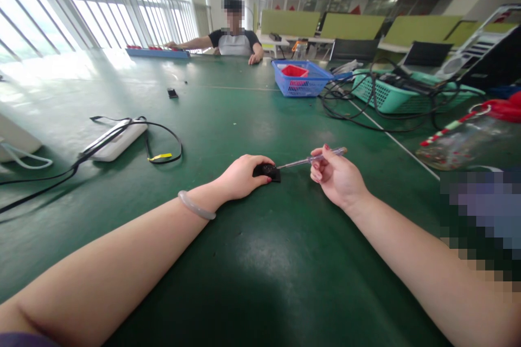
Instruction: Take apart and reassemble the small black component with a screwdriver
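Green and glossy, the desk (244, 276) spread under my forearms, with railings (93, 16) and windows beyond its left side. My left hand (240, 176) was curled around a small black part (276, 175) lying on the desk, thumb and fingers pressing its sides. My right hand (340, 176) gripped a slim screwdriver (303, 161) by its clear handle, its tip at the part's right edge; whether they touched, I couldn't tell. A pale bangle (196, 207) circled my left wrist. Farther left lay a white box (116, 143) with black cord across it, and past that another small black piece (173, 94). To the right stood a blue basket (303, 87), a teal basket (380, 100) draped with cables, and a clear bottle (456, 143). Across the desk sat a co-worker (234, 40), one arm stretched toward a long blue tray (163, 54).
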Demonstrator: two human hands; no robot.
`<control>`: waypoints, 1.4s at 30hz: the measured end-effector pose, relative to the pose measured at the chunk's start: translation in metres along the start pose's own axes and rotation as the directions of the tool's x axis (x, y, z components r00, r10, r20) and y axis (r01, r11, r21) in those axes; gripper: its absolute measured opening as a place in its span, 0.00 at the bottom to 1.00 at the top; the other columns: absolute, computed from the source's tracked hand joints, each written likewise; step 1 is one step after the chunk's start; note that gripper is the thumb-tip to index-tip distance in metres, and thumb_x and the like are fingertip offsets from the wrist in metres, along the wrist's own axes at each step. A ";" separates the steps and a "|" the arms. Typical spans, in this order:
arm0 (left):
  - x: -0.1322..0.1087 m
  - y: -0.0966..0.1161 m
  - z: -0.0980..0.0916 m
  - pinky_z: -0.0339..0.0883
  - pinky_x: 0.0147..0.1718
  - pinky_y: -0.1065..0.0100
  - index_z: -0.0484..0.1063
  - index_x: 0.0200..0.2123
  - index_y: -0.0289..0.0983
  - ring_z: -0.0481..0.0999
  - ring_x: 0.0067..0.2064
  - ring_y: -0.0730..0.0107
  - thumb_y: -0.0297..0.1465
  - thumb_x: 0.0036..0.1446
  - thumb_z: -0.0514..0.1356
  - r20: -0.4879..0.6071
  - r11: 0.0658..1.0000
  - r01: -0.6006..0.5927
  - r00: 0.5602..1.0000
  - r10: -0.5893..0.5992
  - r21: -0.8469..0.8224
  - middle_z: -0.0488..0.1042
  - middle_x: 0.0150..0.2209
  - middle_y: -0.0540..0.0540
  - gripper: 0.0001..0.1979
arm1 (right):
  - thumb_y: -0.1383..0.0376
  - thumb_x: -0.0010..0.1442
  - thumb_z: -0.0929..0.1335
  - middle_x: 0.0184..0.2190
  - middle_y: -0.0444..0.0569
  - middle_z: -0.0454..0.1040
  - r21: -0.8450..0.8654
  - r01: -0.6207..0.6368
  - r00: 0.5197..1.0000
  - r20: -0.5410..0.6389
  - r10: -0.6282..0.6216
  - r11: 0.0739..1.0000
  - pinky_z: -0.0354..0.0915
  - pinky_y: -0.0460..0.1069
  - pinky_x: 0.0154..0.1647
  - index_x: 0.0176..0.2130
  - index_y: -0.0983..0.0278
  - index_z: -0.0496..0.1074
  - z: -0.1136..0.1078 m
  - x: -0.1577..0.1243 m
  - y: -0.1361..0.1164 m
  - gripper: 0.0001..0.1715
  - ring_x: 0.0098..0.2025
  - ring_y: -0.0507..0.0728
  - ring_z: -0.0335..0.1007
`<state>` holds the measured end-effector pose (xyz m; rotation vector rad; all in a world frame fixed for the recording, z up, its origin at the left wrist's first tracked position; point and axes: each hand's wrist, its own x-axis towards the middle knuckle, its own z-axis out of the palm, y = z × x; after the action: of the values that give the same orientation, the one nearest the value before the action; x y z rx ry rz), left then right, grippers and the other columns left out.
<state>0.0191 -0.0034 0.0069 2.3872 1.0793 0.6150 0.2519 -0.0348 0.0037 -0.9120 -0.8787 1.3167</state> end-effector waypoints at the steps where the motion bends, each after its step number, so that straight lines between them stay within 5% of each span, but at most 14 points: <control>1: 0.000 0.000 0.000 0.66 0.51 0.60 0.73 0.48 0.40 0.74 0.48 0.61 0.33 0.54 0.62 -0.002 1.000 0.001 1.000 -0.001 0.002 0.77 0.47 0.47 0.17 | 0.54 0.52 0.73 0.18 0.42 0.63 -0.007 0.001 1.000 0.002 -0.001 1.000 0.51 0.44 0.18 0.29 0.64 0.73 0.000 0.000 0.000 0.16 0.17 0.47 0.57; 20: 0.000 -0.001 0.000 0.67 0.50 0.61 0.73 0.48 0.40 0.74 0.47 0.62 0.34 0.53 0.62 -0.004 1.000 0.001 1.000 -0.001 -0.007 0.77 0.46 0.47 0.17 | 0.56 0.51 0.74 0.19 0.43 0.68 -0.050 0.003 1.000 -0.007 -0.003 0.999 0.60 0.44 0.18 0.30 0.65 0.75 -0.003 0.002 0.001 0.15 0.20 0.48 0.62; 27: 0.000 0.001 -0.001 0.67 0.50 0.61 0.73 0.48 0.40 0.74 0.47 0.61 0.33 0.53 0.62 0.006 1.000 -0.008 1.000 0.008 -0.007 0.77 0.46 0.47 0.17 | 0.54 0.50 0.75 0.24 0.47 0.74 -0.120 -0.025 0.995 0.092 0.036 0.992 0.65 0.46 0.21 0.34 0.65 0.76 0.006 -0.006 0.001 0.17 0.21 0.50 0.67; 35: 0.000 0.000 0.000 0.66 0.51 0.61 0.73 0.48 0.40 0.74 0.47 0.62 0.33 0.54 0.62 -0.003 1.000 -0.010 1.000 0.010 -0.001 0.77 0.47 0.47 0.17 | 0.55 0.53 0.73 0.18 0.45 0.68 -0.052 0.050 0.998 -0.041 -0.053 0.997 0.58 0.44 0.17 0.28 0.65 0.75 0.001 0.000 0.001 0.15 0.20 0.49 0.61; 42: 0.000 0.001 0.000 0.66 0.52 0.60 0.73 0.48 0.40 0.74 0.48 0.61 0.33 0.53 0.62 0.002 1.000 0.000 1.000 0.000 -0.001 0.77 0.47 0.47 0.17 | 0.55 0.53 0.73 0.19 0.45 0.68 -0.087 0.049 0.998 -0.046 -0.053 0.995 0.58 0.44 0.17 0.28 0.65 0.74 0.001 0.000 0.002 0.15 0.19 0.48 0.61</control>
<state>0.0190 -0.0040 0.0077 2.3868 1.0777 0.6127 0.2498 -0.0349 0.0022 -0.9781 -0.9210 1.2157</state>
